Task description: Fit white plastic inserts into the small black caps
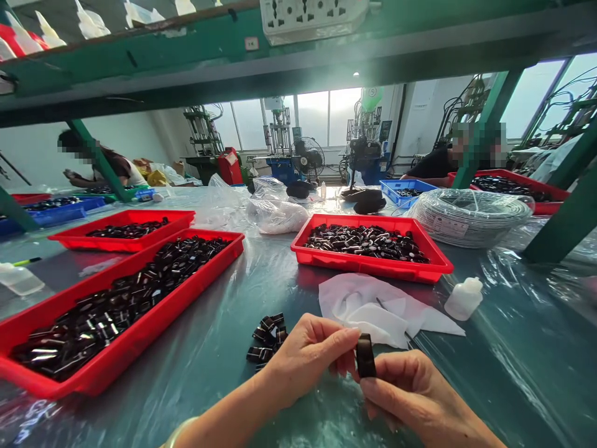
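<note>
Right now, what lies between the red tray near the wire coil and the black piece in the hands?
The head view shows a crumpled white sheet between the red tray and the black piece.

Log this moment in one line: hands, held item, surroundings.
left hand: holding black part | right hand: holding same part | beyond: white sheet, red tray

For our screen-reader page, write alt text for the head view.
A person's left hand and right hand hold a black piece between them above a green table. Near the hands lie a small pile of black pieces, a white sheet and a white bottle; beyond stand red trays full of black pieces.
</note>
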`<state>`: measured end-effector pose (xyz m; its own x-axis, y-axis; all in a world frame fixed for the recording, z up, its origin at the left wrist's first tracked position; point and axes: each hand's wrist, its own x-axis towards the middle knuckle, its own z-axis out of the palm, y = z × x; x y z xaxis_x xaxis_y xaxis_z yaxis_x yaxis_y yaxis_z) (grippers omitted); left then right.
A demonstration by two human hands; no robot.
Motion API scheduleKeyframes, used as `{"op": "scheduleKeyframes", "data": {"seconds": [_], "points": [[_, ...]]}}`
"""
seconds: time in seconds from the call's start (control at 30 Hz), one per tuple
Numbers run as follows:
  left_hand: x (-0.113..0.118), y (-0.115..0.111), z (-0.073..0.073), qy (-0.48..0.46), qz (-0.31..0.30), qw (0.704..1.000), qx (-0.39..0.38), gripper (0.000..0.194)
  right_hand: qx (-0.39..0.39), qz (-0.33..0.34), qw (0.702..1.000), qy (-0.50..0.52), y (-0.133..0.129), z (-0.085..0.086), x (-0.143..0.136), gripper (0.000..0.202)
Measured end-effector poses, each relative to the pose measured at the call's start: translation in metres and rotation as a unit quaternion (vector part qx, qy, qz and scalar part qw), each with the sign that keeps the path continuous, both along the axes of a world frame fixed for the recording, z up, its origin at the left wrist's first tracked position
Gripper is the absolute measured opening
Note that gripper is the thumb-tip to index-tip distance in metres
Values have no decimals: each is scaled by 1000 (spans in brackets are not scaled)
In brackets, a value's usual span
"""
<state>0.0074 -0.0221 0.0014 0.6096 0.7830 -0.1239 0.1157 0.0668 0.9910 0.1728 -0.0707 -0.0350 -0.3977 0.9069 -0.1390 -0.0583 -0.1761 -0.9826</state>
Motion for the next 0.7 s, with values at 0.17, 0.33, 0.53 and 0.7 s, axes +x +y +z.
{"op": "scheduleKeyframes", "data": {"seconds": [0.17,0.33,0.53,0.7], "points": [[4,-3,0,-1,8,1000,-25,42,9,-3,1000,5,0,-4,0,46],[4,-3,-1,3,9,1000,-24,41,7,3,1000,0,-1,1,-2,38],[1,-1,-1,7,15,1000,-13,41,11,-2,999,-34,-5,10,-3,28],[1,-1,-1,5,27,999,-20,42,185,-295,915,-203,-1,19,17,27]]}}
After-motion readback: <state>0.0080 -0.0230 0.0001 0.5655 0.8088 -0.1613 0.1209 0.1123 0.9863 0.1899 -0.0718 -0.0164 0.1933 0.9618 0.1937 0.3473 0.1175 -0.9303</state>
